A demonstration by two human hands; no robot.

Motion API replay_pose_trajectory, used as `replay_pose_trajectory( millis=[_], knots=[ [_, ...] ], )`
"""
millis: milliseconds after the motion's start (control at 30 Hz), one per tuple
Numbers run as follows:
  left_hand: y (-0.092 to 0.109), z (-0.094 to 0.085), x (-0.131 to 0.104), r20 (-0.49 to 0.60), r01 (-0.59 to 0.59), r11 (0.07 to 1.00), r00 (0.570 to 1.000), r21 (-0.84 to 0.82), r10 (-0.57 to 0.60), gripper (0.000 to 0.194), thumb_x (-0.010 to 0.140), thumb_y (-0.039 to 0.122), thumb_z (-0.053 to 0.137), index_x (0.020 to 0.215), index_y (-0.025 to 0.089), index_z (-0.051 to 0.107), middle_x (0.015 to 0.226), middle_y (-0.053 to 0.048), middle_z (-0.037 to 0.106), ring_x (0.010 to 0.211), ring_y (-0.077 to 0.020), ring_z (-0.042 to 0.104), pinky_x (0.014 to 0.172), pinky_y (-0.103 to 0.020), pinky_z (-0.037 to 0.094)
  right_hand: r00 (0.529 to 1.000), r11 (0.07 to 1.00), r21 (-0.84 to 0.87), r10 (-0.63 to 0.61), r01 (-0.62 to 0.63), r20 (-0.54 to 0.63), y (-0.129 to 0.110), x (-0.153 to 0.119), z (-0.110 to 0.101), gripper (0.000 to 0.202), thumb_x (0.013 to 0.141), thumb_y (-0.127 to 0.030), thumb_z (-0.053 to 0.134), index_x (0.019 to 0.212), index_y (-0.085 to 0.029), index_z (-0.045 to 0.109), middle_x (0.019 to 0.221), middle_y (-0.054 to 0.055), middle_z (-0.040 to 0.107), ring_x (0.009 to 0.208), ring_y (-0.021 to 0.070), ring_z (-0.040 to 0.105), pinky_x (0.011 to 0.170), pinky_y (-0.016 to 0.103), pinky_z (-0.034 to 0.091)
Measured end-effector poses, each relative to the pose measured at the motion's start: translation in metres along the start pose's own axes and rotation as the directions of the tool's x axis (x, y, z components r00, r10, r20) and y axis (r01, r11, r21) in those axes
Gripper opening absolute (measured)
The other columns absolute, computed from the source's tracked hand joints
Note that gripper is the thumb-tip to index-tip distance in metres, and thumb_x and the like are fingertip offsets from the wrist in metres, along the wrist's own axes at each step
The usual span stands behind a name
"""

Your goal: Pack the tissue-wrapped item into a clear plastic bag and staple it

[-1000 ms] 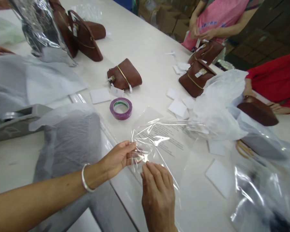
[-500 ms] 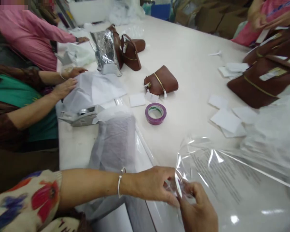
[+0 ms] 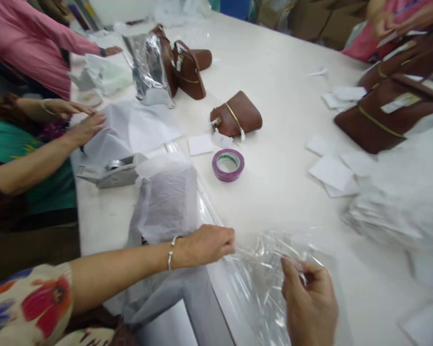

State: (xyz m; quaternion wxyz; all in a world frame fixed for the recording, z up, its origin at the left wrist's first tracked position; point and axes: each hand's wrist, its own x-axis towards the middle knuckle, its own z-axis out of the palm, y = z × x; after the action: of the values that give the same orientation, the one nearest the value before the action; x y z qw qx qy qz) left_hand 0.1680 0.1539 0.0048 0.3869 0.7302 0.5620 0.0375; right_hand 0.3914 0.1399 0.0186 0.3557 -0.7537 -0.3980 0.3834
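White bench [image 3: 281,86], crowded workroom: brown purses, purple tape roll [image 3: 228,165], white cards, tape dispenser [image 3: 111,170]. Left hand [image 3: 205,245] and right hand [image 3: 310,302] each pinch the clear plastic bag [image 3: 263,269], stretched between them at near bench edge.
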Motion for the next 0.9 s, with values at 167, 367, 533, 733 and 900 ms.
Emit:
replay_pose_trajectory(
  millis=[167, 367, 533, 733, 900],
  knots=[
    [-0.012, -0.007, 0.013, -0.054, 0.014, 0.993, 0.999, 0.113, -0.008, 0.013, 0.095, 0.027, 0.051, 0.086, 0.021, 0.057, 0.083, 0.001, 0.066, 0.077, -0.0165, 0.062, 0.068, -0.026, 0.040, 0.983, 0.936, -0.351, -0.090, 0.028, -0.163, -0.001, 0.016, -0.033, 0.043, 0.075, -0.065, 0.064, 0.087, -0.024, 0.061, 0.077, 0.001, 0.068, 0.069, 0.0206, 0.064, 0.062, 0.029, 0.046],
    [-0.027, -0.008, 0.026, -0.137, -0.115, 0.983, 0.981, 0.140, 0.134, 0.020, 0.091, 0.037, 0.062, 0.103, 0.022, 0.058, 0.096, 0.000, 0.067, 0.081, -0.0169, 0.065, 0.070, -0.027, 0.048, 0.946, 0.776, -0.560, -0.320, 0.292, 0.049, 0.021, 0.018, -0.046, 0.044, 0.089, -0.067, 0.046, 0.088, -0.028, 0.068, 0.067, -0.002, 0.069, 0.060, 0.0197, 0.066, 0.056, 0.027, 0.044],
    [0.008, -0.014, 0.018, -0.376, -0.472, 0.851, 0.763, 0.231, 0.525, 0.084, 0.080, 0.061, 0.066, 0.143, 0.017, 0.032, 0.141, -0.017, 0.049, 0.133, -0.0278, 0.045, 0.109, -0.042, 0.041, 0.812, 0.532, -0.666, -0.548, 0.523, 0.200, 0.025, 0.012, -0.026, 0.043, 0.097, -0.057, 0.039, 0.083, -0.027, 0.067, 0.067, -0.003, 0.068, 0.052, 0.0163, 0.063, 0.047, 0.026, 0.035],
    [0.045, -0.004, 0.024, -0.165, -0.492, 0.679, 0.731, 0.546, 0.662, 0.019, 0.099, 0.020, 0.045, 0.112, 0.017, 0.058, 0.104, -0.007, 0.066, 0.104, -0.0210, 0.058, 0.098, -0.038, 0.043, 0.690, 0.421, -0.568, -0.587, 0.707, 0.423, -0.003, -0.010, -0.009, 0.035, 0.101, -0.043, 0.037, 0.087, -0.025, 0.063, 0.068, -0.002, 0.066, 0.045, 0.0129, 0.057, 0.045, 0.027, 0.030],
    [0.017, -0.002, 0.023, -0.197, -0.361, 0.706, 0.793, 0.609, 0.576, 0.015, 0.097, 0.018, 0.047, 0.088, 0.018, 0.058, 0.080, -0.003, 0.057, 0.078, -0.0199, 0.051, 0.073, -0.035, 0.043, 0.766, 0.338, -0.698, -0.412, 0.632, 0.494, 0.013, -0.022, -0.024, 0.010, 0.092, -0.027, 0.052, 0.083, -0.025, 0.057, 0.073, -0.003, 0.064, 0.062, 0.0180, 0.063, 0.048, 0.028, 0.029]
  ],
)
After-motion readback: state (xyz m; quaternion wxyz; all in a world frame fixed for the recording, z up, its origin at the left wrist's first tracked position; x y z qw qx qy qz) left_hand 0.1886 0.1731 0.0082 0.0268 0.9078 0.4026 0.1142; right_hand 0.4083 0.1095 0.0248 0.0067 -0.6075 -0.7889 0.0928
